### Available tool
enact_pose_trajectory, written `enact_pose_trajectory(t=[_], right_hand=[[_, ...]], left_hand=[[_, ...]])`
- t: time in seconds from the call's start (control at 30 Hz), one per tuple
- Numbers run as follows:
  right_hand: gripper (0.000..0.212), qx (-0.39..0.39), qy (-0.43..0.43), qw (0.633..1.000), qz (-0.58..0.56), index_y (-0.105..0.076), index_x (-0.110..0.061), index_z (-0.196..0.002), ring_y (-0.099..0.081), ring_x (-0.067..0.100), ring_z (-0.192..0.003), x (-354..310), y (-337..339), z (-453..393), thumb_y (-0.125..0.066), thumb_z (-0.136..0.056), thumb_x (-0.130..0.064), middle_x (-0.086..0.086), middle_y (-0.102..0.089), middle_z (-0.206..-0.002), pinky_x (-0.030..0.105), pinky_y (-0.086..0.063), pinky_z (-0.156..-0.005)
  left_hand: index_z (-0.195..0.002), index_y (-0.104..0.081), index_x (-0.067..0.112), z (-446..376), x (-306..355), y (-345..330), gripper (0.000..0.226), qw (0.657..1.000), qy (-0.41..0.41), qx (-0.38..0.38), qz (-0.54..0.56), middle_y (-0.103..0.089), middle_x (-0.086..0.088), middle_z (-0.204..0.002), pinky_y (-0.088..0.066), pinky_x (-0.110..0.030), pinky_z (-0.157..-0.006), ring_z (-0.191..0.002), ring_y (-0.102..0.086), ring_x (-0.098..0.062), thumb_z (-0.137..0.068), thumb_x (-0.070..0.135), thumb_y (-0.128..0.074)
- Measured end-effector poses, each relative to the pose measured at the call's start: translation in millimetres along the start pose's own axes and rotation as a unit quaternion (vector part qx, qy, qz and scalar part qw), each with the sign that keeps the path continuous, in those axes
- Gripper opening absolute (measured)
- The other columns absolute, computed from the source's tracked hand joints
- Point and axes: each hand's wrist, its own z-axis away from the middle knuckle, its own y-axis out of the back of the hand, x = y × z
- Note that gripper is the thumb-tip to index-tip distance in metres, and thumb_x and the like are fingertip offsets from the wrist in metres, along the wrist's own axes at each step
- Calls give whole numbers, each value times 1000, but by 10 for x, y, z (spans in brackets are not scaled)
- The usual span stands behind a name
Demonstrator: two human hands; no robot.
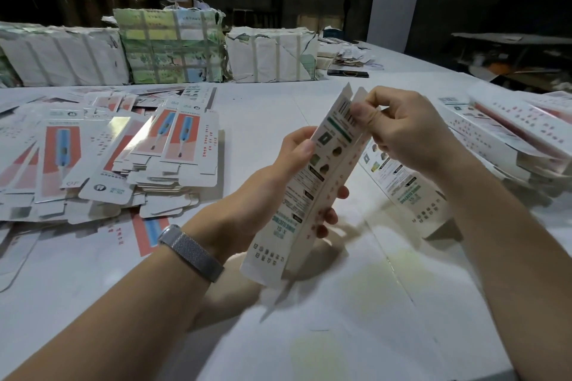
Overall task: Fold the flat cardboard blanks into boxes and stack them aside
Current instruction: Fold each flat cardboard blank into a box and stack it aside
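1. Your left hand [278,176] grips the long box [312,182] around its middle, thumb on the printed face, fingers curled round the far side.
2. Your right hand [399,130] pinches the box's top flap between thumb and fingertips.
3. The box is held tilted above the white table [356,318], partly opened into shape.
4. A loose heap of flat blanks [123,158] lies to your left.
5. Folded boxes [510,133] are piled on your right.
6. Wrapped bundles [173,46] line the far edge, a person behind them.
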Motion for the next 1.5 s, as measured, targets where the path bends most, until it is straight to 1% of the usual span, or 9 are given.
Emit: enact_pose_trajectory(t=[0.2,0.37,0.4,0.43,0.47,0.57,0.93,1.2,1.5], right_hand=[[35,-50,-15,997,-57,-60,-1,-87,-37,4,-41,-14,77,23,-52,-100,-33,-9,-53,-50,21,-31,-43],[35,-110,-52,982,-145,-60,-8,-82,-33,8,-44,-22,122,31,-54,-87,-43,-3,-51,-54,19,-30,-42],[36,-116,-54,980,-150,-59,-8,-82,-33,8,-45,-15,120,35,-54,-86,-43,-3,-51,-54,19,-30,-42],[37,-116,-50,980,-152,-58,-7,-82,-32,9,-46,-8,117,34,-54,-87,-43,-4,-51,-54,20,-30,-43],[37,-107,-43,981,-154,-56,-6,-82,-32,10,-47,-5,107,33,-53,-88,-42,-4,-52,-54,22,-29,-44],[31,-37,-5,985,-170,-46,-7,-85,-36,15,-50,-41,12,35,-53,-95,-35,-4,-61,-58,34,-29,-46],[56,-2,-38,973,-226,-33,-40,-140,-70,21,-84,-181,-497,124,-61,-92,-41,12,-61,-107,39,-59,-60],[51,-14,-31,959,-280,-30,-36,-144,-69,27,-91,-195,-515,147,-53,-101,-24,0,-69,-93,60,-53,-78],[57,-66,0,953,-295,-25,-30,-150,-69,17,-94,-216,-551,158,-50,-102,-14,7,-66,-106,30,-56,-76]], left_hand=[[-137,-42,-15,302,-21,143,37,990,38,-138,-14,-63,-14,-96,-44,-13,-61,-95,-54,-17,-104,0,-41],[-110,-53,5,579,312,147,50,972,139,-170,89,-66,-24,-96,-53,-17,-49,-56,-69,-11,-87,50,-52],[-109,-51,5,581,254,169,54,977,123,-151,91,-68,-21,-86,-55,-23,-47,-55,-69,-14,-76,6,-9],[-111,-50,3,585,248,165,133,973,144,-160,81,-66,-20,-81,-56,-28,-45,-54,-69,-18,-5,83,-38],[-118,-47,1,578,165,189,81,978,133,-135,91,-65,-21,-82,-56,-32,-45,-55,-69,-23,-77,70,-62],[-139,-36,23,487,115,121,58,979,153,-89,97,-69,-17,-95,-57,-38,-54,-69,-68,-32,-90,51,-48],[-142,-34,37,519,132,101,50,969,163,1,185,-74,-3,-97,-57,-57,-89,-91,-70,-25,-95,47,-50],[-114,-43,-5,497,207,183,85,1000,-24,19,-5,-66,-20,-91,-52,-15,-59,-68,-70,-5,-73,65,-69],[-139,-4,56,491,172,158,63,996,-7,38,-83,-68,23,-119,-54,-30,-90,-109,-68,-4,-94,62,-48]])
